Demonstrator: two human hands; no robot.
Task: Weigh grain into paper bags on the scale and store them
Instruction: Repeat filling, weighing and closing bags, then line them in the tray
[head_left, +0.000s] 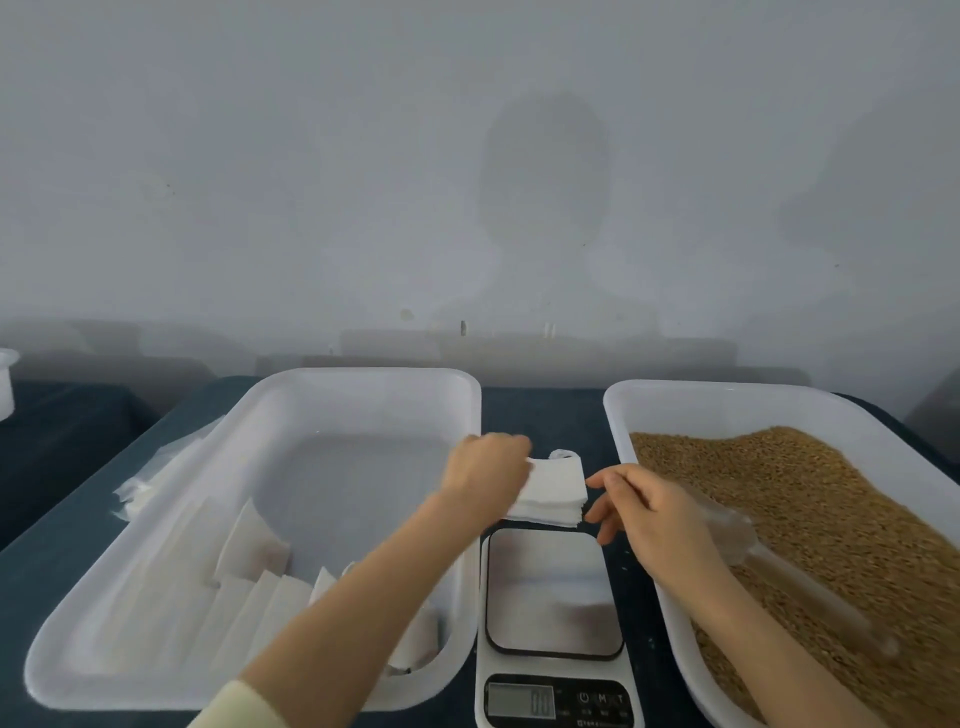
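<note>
Nearest the lens, bottom centre: small white digital kitchen scale with a bare steel platform and a grey display whose figures are too blurred to trust. Left of it, large white rectangular plastic tray holding several flat filled white paper bags along its near side, far half bare. Right of frame, second white plastic tray heaped with golden-brown grain; clear plastic scoop lies on the grain, partly hidden behind the right forearm. Mid-frame, just beyond the scale, stack of empty white paper bags on the dark blue table cover. Left hand reaches across and pinches the stack's left edge, closed on the paper. Right hand sits at the stack's right edge, fingers loosely curled and parted, thumb tip near the top corner; cannot tell whether it touches, and it holds nothing. Loose plastic sheets lie at middle left outside the tray. Judgement: step in hand is peeling one bag off the stack. To do it well, left hand should pin the pile while the right thumb slides only the top sheet free, checking that two have not clung together. Then open the mouth, stand it centred on the platform, and zero the reading before scooping.
</note>
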